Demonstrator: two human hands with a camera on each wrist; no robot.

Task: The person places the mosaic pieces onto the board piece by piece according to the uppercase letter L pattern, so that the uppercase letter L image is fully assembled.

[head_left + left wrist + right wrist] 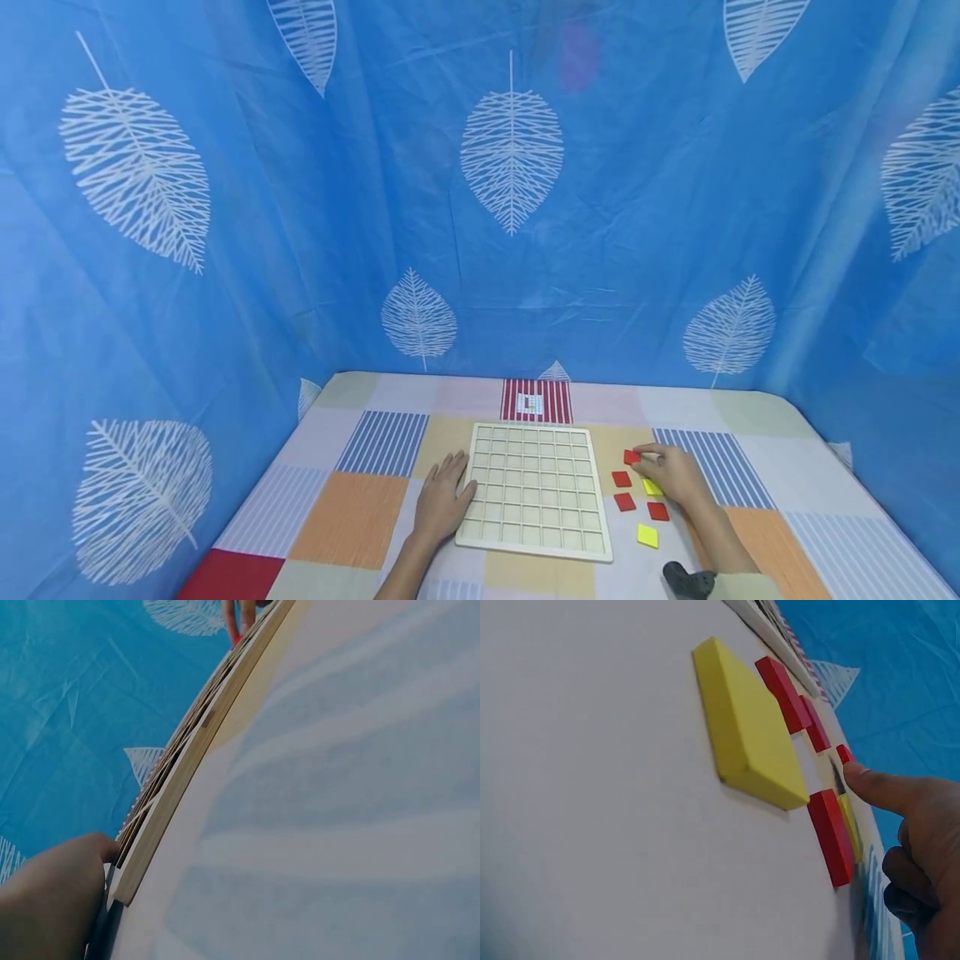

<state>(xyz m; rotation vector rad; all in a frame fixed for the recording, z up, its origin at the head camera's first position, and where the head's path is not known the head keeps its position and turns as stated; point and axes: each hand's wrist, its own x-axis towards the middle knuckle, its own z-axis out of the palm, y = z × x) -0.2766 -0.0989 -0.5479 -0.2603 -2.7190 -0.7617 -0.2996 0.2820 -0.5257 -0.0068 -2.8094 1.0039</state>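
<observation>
A pale wooden grid board [534, 490] with rows of square recesses lies on the table. My left hand [441, 500] rests flat along its left side, fingers extended, the thumb reaching over the edge. On the board's right, my right hand [677, 473] pinches a red square tile [632, 457] between thumb and fingers. The right wrist view shows that red tile [844, 754] at the thumb's tip. Below it lie more red tiles [621, 479] and two yellow tiles, one [652, 487] partly under the hand, the other [648, 536] nearest me.
A patchwork cloth [360, 517] covers the table. Blue curtains [510, 292] with white leaf prints hang around its back and sides. A black device [688, 581] is at the right wrist.
</observation>
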